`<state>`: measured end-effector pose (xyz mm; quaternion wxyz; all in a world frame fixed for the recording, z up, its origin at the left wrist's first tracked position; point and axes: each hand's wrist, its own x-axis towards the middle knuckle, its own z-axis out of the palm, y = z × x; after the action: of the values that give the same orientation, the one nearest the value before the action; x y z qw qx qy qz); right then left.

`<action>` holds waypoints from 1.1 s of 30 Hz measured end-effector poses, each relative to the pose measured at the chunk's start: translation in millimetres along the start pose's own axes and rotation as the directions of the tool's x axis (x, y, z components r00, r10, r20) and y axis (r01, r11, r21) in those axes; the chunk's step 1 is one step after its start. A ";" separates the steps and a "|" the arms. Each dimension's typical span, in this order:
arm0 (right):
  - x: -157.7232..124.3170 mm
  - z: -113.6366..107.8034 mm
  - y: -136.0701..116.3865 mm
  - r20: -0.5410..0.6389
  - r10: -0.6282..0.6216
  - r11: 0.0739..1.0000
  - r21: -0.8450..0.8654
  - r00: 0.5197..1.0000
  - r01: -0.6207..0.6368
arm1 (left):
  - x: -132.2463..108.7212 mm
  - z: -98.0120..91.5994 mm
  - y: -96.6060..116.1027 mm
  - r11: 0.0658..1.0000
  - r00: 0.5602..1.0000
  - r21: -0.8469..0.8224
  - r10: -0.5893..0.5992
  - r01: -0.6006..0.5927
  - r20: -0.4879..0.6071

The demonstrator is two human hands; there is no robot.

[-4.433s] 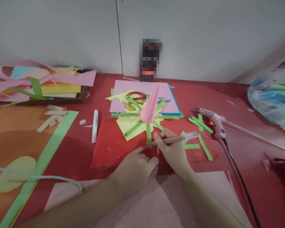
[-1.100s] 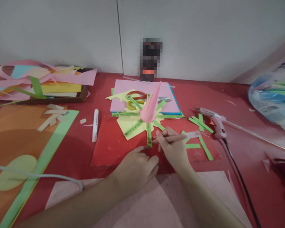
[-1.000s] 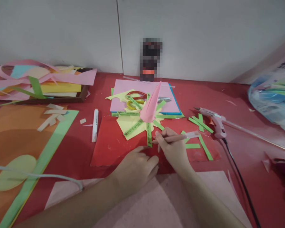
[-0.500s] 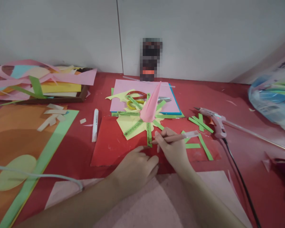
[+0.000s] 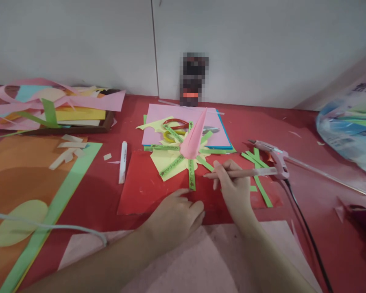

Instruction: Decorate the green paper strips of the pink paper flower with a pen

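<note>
A pink paper cone (image 5: 192, 140) stands on a pale yellow paper flower (image 5: 158, 162), with green paper strips radiating around it. Several strips carry drawn stars and curly marks. The green strip (image 5: 191, 173) pointing toward me has its star at the near end. My left hand (image 5: 177, 213) rests on the table, index finger stretched to that strip's end and the other fingers loosely bent, holding nothing. In my right hand (image 5: 232, 185) is a pinkish-brown marker (image 5: 244, 173) with a clear cap on its back end. Its tip is just right of the strip, apart from it.
A pink glue gun (image 5: 273, 154) with a black cord lies right, beside loose green strips (image 5: 264, 191). Red-and-yellow scissors (image 5: 175, 122) lie on stacked paper behind the cone. A white marker (image 5: 123, 162), a scrap box (image 5: 94, 128) and a white cable (image 5: 64, 228) are left.
My right hand has drawn the marker away to the right from the near strip's end. My left hand has stayed in place.
</note>
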<state>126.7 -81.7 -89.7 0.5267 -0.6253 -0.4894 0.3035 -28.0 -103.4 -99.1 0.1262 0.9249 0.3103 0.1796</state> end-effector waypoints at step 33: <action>-2.1 5.7 -0.4 0.286 0.056 0.998 0.000 0.957 -0.059 | 0.5 0.8 1.6 0.999 0.998 -0.014 0.048 -0.047 0.044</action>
<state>120.8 -81.7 -91.1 0.4441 -0.5865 -0.5407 0.4079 -26.4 -104.4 -99.2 0.1349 0.9350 0.2841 0.1640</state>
